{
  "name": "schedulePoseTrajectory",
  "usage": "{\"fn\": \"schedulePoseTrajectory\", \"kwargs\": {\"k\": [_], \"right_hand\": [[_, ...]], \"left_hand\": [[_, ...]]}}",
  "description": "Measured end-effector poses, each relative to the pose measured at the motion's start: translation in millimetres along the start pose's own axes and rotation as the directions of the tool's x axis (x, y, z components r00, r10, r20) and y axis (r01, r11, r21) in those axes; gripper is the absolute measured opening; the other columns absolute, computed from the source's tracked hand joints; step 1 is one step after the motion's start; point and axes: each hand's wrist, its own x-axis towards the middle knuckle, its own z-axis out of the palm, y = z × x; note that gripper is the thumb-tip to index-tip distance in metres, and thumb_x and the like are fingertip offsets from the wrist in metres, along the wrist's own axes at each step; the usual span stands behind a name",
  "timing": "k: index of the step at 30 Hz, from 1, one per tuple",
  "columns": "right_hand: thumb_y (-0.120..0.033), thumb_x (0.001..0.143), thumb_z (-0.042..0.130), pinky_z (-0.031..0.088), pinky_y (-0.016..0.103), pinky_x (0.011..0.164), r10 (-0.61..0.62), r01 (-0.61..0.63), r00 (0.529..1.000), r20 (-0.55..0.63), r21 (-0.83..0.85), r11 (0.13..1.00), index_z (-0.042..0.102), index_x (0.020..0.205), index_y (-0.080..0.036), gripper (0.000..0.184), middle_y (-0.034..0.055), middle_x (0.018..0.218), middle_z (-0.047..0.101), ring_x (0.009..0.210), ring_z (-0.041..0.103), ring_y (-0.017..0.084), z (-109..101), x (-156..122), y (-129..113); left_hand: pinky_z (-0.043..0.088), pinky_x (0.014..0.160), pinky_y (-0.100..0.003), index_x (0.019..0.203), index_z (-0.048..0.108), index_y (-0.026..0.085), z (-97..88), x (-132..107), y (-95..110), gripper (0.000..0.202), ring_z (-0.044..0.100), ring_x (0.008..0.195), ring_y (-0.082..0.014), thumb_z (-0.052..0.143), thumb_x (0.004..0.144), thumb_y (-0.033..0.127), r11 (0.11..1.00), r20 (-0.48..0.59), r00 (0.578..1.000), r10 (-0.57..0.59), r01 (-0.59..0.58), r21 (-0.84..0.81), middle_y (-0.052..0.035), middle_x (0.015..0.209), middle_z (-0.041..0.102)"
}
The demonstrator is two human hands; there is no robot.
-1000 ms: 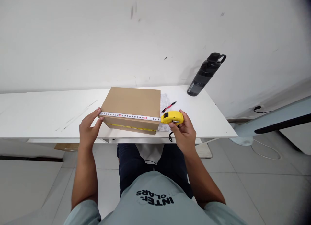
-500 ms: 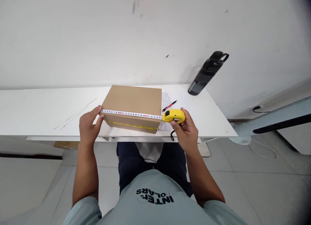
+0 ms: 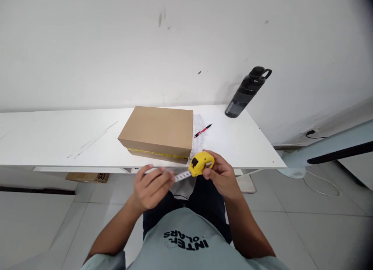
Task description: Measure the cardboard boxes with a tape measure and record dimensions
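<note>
In front of the table edge, my right hand point(image 3: 223, 176) is closed around the case of a yellow tape measure point(image 3: 203, 162). A short stretch of its white tape blade point(image 3: 183, 176) runs out to the left. My left hand point(image 3: 153, 188) is at the blade's other end, fingers curled over it, slightly blurred; the blade's tip is hidden behind them. Beyond both hands a closed brown cardboard box point(image 3: 159, 126) rests on the table, untouched, with a yellow measuring strip point(image 3: 157, 153) along its front side.
A red and black pen point(image 3: 203, 130) lies on a written sheet of paper point(image 3: 198, 145) right of the box. A dark bottle point(image 3: 246, 93) stands at the back right of the white table point(image 3: 58, 137), near the wall. Below the table at left is another carton point(image 3: 87, 177).
Both hands have come off the box toward my body. My left hand has moved right, close to the tape case, and the exposed blade is much shorter.
</note>
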Motion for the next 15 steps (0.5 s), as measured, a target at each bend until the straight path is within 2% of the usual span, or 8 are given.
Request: {"fn": "schedulePoseTrajectory", "kwargs": {"k": [3, 7, 12, 15], "right_hand": [[-0.036, 0.068, 0.092, 0.045, 0.024, 0.048, 0.063, -0.066, 0.996, 0.065, 0.051, 0.997, 0.072, 0.120, -0.028, 0.056, -0.0015, 0.080, 0.068, 0.053, 0.048, 0.009, 0, -17, 2], [-0.039, 0.065, 0.094, 0.042, 0.023, 0.045, 0.093, -0.092, 0.996, -0.005, 0.133, 0.987, 0.072, 0.115, -0.029, 0.055, -0.0027, 0.076, 0.066, 0.050, 0.046, 0.009, -7, -27, 4], [-0.046, 0.065, 0.093, 0.038, 0.022, 0.044, 0.154, -0.118, 0.982, -0.110, 0.284, 0.952, 0.071, 0.109, -0.028, 0.053, -0.0055, 0.067, 0.059, 0.044, 0.039, 0.006, -27, -33, 9], [-0.046, 0.067, 0.092, 0.037, 0.022, 0.045, 0.218, -0.161, 0.966, -0.137, 0.338, 0.927, 0.071, 0.107, -0.026, 0.050, -0.0057, 0.067, 0.057, 0.044, 0.036, 0.004, -34, -43, 17]], "left_hand": [[0.054, 0.103, -0.040, 0.110, 0.069, 0.041, 29.7, 6, 34, 0.033, 0.075, 0.093, -0.0153, 0.076, 0.085, 0.020, 0.993, -0.038, 0.999, 0.023, -0.027, -0.117, 0.0051, 0.103, 0.079], [0.056, 0.102, -0.041, 0.117, 0.067, 0.041, 62.5, 12, 53, 0.037, 0.074, 0.099, -0.0176, 0.076, 0.086, 0.024, 0.987, -0.033, 0.999, -0.031, 0.025, -0.156, -0.0013, 0.115, 0.076], [0.045, 0.113, -0.049, 0.129, 0.061, 0.035, 75.9, 44, 55, 0.044, 0.066, 0.122, -0.0260, 0.074, 0.088, 0.044, 0.991, 0.056, 0.996, -0.069, 0.075, -0.110, -0.0108, 0.129, 0.070], [0.034, 0.120, -0.055, 0.136, 0.057, 0.033, 81.9, 65, 45, 0.050, 0.059, 0.132, -0.0309, 0.068, 0.091, 0.050, 0.981, 0.084, 0.980, -0.181, 0.186, -0.059, -0.0125, 0.134, 0.068]]}}
